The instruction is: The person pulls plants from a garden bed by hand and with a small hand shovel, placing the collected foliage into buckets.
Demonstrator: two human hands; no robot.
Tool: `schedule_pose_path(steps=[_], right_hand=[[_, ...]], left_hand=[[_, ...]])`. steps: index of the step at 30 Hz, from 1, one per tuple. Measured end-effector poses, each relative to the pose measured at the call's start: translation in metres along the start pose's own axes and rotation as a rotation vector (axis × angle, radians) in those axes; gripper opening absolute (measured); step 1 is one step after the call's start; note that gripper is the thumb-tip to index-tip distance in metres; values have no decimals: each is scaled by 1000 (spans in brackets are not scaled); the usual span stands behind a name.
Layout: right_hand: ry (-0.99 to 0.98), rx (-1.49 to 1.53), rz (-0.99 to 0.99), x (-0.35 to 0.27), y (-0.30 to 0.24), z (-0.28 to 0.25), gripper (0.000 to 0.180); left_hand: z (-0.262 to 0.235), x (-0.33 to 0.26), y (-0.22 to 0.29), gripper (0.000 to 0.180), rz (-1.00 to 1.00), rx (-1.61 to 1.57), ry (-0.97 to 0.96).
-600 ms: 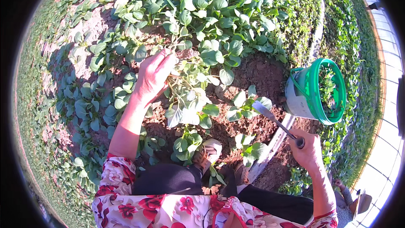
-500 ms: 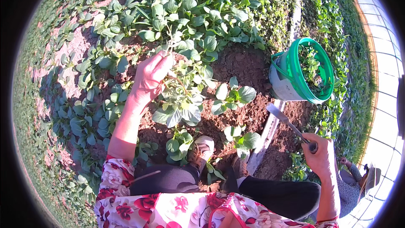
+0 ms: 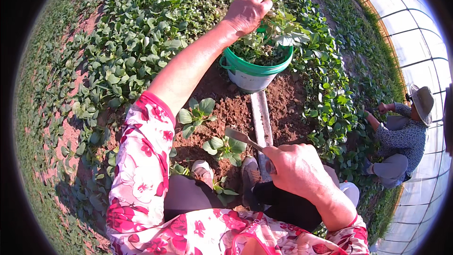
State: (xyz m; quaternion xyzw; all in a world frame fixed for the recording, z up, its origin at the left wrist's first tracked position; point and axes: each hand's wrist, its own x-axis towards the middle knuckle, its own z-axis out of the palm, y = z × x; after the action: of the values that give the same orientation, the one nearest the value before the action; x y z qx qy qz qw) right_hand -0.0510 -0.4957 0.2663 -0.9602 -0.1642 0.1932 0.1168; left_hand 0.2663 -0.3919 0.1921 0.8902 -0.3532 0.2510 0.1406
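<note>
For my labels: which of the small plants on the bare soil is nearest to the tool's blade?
The middle plant, just below the blade in the picture; the upper-left plant and those near the shoes are farther away.

A loose bunch of leafy green plants (image 3: 286,22) is extending from the left fingers (image 3: 265,4), its leaves spreading over a bucket (image 3: 255,83); whether they are touching the rim is unclear. The bucket, pale with a green rim, is standing on brown soil (image 3: 289,106) and holding cut greens (image 3: 255,54). A narrow tool (image 3: 243,137) is resting in the right fingers (image 3: 279,155), its flat grey blade pointing forward and leftward.
</note>
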Motion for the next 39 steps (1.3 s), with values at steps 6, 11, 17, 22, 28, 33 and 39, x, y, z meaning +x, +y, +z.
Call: schedule_pose_path(steps=[6,11,17,22,28,33,39], right_hand=[[79,-79,-30,-15,13,-1,8],[114,-123,-4,-23,28,-1,7],[173,-110,104,-34,40,-7,15],[328,-27,66,-35,46,-5,10],[397,-6,64,-35,46,-6,13],[407,62,-20,-35,39,-4,20],[427,74,-7,-27,31,6,13]], left_hand=[[64,-9,37,74,-79,-184,-738],[17,-92,13,53,-67,-425,-710],[-76,-279,10,30,-744,-533,-633],[-124,-484,68,30,-1007,-706,-917],[-185,-633,161,32,-1457,-613,-1030],[-202,-685,190,34,-1620,-588,-962],[-188,-684,164,36,-1640,-537,-860]])
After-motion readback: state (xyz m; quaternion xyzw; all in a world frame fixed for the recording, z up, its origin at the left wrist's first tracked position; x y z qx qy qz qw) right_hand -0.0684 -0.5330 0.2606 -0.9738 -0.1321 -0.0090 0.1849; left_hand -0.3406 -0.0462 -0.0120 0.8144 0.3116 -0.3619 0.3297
